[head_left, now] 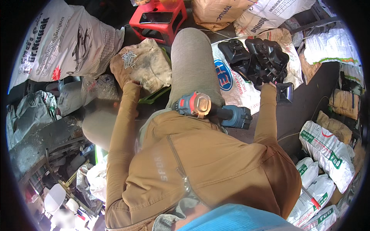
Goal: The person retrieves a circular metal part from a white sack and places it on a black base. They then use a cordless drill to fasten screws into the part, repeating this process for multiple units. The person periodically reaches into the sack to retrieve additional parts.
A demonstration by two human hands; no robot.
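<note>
My left hand (134, 82), mostly hidden by its brown sleeve, is at the near edge of a stained cloth (156, 57). On that cloth lies a small pile of silver screws (130, 59). My right hand (271, 84) reaches to the near side of a heap of black plastic parts (266, 57) on a white printed sack (246, 101). One black square part (285, 93) sits just right of that hand. The fingers of both hands are too covered to read. A blue and red cordless drill (196, 104) rests across my lap, its battery to the right.
A red plastic stool (178, 17) with a phone (156, 17) on it stands ahead. Big filled sacks (58, 42) rise at the left, and more sacks (327, 150) line the right. Metal scraps and bags clutter the lower left.
</note>
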